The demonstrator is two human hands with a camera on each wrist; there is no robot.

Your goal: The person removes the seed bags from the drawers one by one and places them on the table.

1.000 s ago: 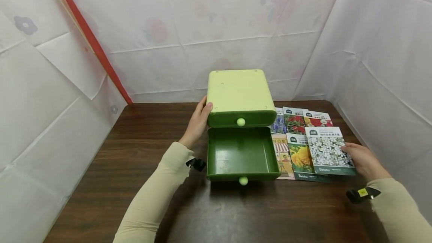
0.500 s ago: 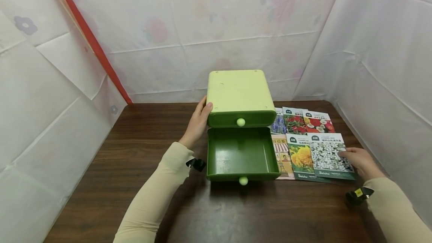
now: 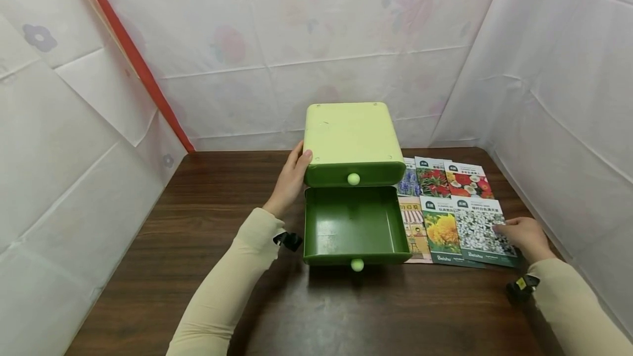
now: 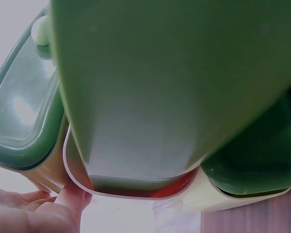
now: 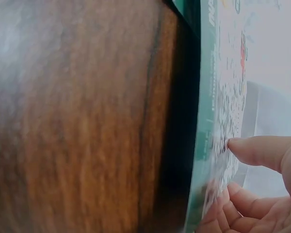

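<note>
My left hand [image 3: 288, 181] rests against the left side of a small drawer cabinet [image 3: 352, 132] with a pale green top. The fingers lie along its side, and the thumb touches near the front corner. Its green upper drawer [image 4: 24, 109] is closed; the drawer below [image 3: 355, 224] is pulled out, its visible floor bare. At the right, my right hand [image 3: 525, 237] pinches the right edge of a flower seed packet [image 3: 482, 229] printed with white blossoms. The thumb is on its face, with fingers beneath, and the packet overlaps one with a yellow flower [image 3: 442, 232].
More seed packets lie right of the cabinet: red flowers [image 3: 432, 180], red and white flowers [image 3: 470, 183], purple flowers [image 3: 408, 180] and an orange-yellow one [image 3: 415, 229]. The dark wooden table [image 3: 212, 224] meets white cloth walls [image 3: 222, 59] at the back and sides.
My right hand has lowered the white-flower packet slightly toward the table's front, uncovering more of the red-and-white packet behind. The left hand and the cabinet have stayed in place.
</note>
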